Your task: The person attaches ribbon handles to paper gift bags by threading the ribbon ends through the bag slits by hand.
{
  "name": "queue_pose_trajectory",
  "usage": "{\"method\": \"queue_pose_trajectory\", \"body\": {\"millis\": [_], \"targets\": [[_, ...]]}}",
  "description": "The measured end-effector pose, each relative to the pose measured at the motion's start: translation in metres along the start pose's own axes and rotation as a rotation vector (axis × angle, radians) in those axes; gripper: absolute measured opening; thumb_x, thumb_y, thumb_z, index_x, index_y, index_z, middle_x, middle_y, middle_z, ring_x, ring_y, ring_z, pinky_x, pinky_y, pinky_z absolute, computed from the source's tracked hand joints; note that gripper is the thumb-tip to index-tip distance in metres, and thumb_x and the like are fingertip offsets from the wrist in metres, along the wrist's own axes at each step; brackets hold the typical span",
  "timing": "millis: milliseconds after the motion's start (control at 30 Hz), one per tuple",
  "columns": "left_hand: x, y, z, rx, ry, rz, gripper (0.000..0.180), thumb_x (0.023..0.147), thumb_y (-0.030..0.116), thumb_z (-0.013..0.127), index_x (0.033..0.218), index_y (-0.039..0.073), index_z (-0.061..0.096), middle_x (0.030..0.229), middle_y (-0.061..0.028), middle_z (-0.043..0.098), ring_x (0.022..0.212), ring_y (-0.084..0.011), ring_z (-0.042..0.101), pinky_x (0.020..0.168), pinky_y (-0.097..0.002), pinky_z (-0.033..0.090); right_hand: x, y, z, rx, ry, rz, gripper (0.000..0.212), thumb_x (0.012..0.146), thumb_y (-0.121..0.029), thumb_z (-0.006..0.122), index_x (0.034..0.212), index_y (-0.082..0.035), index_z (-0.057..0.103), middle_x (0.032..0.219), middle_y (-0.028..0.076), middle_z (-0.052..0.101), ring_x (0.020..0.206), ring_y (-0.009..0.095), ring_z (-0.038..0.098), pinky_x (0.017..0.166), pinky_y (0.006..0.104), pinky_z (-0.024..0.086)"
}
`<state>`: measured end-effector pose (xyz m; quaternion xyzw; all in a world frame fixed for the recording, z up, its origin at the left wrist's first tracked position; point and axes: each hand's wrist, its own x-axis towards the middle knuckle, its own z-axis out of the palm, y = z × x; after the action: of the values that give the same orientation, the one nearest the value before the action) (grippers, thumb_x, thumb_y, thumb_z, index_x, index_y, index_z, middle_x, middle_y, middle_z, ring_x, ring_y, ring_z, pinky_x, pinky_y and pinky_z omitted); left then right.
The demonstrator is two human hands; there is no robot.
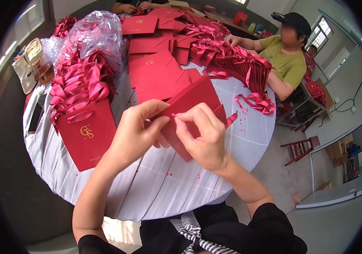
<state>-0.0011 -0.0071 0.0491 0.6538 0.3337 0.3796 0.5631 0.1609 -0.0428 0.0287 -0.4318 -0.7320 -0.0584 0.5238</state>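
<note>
Over the near middle of the table I hold a red paper gift bag point(196, 101), tilted, between my two hands. My left hand point(140, 131) grips the bag's left edge, thumb and forefinger pressed together. The fingers of my right hand point(204, 133) pinch the end of a red ribbon point(174, 114) against the bag's face. Another bit of ribbon point(232, 118) sticks out at the bag's right side. Left of my hands leans a finished-looking red bag point(87, 137) with a gold emblem and a ribbon handle, at the front of a row of ribbon-handled bags point(81, 80).
Flat red bags point(153, 72) lie stacked beyond my hands. A long row of ribboned bags point(236, 63) curves along the right, before a co-worker in a green shirt point(285, 59). Clear plastic wrap point(98, 36) covers bags at the left. A wooden stool point(299, 150) stands on the floor.
</note>
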Motion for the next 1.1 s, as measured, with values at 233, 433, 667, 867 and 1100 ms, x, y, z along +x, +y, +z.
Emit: {"method": "queue_pose_trajectory", "body": {"millis": [233, 433, 667, 867, 1100], "targets": [[-0.007, 0.003, 0.015, 0.253, 0.074, 0.229, 0.02, 0.081, -0.005, 0.053, 0.101, -0.007, 0.056, 0.071, -0.0159, 0.063, 0.053, -0.0193, 0.064, 0.047, -0.0275, 0.048, 0.001, -0.017, -0.004, -0.176, 0.0, -0.005, 0.016, 0.069, 0.008, 0.065, 0.08, -0.001, 0.056, 0.071, 0.008, 0.052, 0.055, 0.02, 0.055, 0.048, 0.0306, 0.044], [-0.008, 0.002, 0.019, 0.316, 0.112, 0.289, 0.02, 0.081, -0.006, 0.053, 0.101, -0.006, 0.056, 0.072, -0.0168, 0.062, 0.05, -0.0203, 0.063, 0.046, -0.029, 0.048, 0.001, -0.022, -0.004, -0.143, -0.076, 0.081, 0.019, 0.072, 0.006, 0.064, 0.082, -0.001, 0.049, 0.075, 0.012, 0.046, 0.065, 0.028, 0.056, 0.057, 0.0366, 0.048], [-0.007, 0.002, 0.019, 0.297, 0.076, 0.29, 0.021, 0.081, -0.006, 0.052, 0.101, -0.005, 0.056, 0.072, -0.0167, 0.063, 0.05, -0.0199, 0.063, 0.046, -0.0289, 0.048, 0.008, -0.027, -0.002, -0.063, -0.062, 0.1, 0.015, 0.076, 0.006, 0.06, 0.083, 0.001, 0.048, 0.077, 0.013, 0.047, 0.065, 0.029, 0.056, 0.056, 0.0365, 0.048], [-0.007, 0.002, 0.021, 0.303, 0.079, 0.27, 0.021, 0.081, -0.007, 0.051, 0.102, -0.005, 0.056, 0.071, -0.0156, 0.063, 0.05, -0.018, 0.062, 0.046, -0.0278, 0.047, -0.002, -0.017, -0.01, -0.099, -0.096, 0.021, 0.016, 0.076, 0.006, 0.061, 0.086, 0.001, 0.05, 0.079, 0.012, 0.047, 0.068, 0.028, 0.055, 0.06, 0.0363, 0.048], [-0.009, 0.001, 0.024, 0.261, 0.064, 0.269, 0.022, 0.081, -0.007, 0.053, 0.103, -0.005, 0.057, 0.071, -0.0141, 0.063, 0.05, -0.0153, 0.061, 0.045, -0.0267, 0.047, -0.009, -0.008, -0.008, -0.11, -0.07, -0.077, 0.016, 0.074, 0.006, 0.061, 0.086, 0.001, 0.051, 0.079, 0.013, 0.046, 0.069, 0.028, 0.054, 0.063, 0.0366, 0.048]]}}
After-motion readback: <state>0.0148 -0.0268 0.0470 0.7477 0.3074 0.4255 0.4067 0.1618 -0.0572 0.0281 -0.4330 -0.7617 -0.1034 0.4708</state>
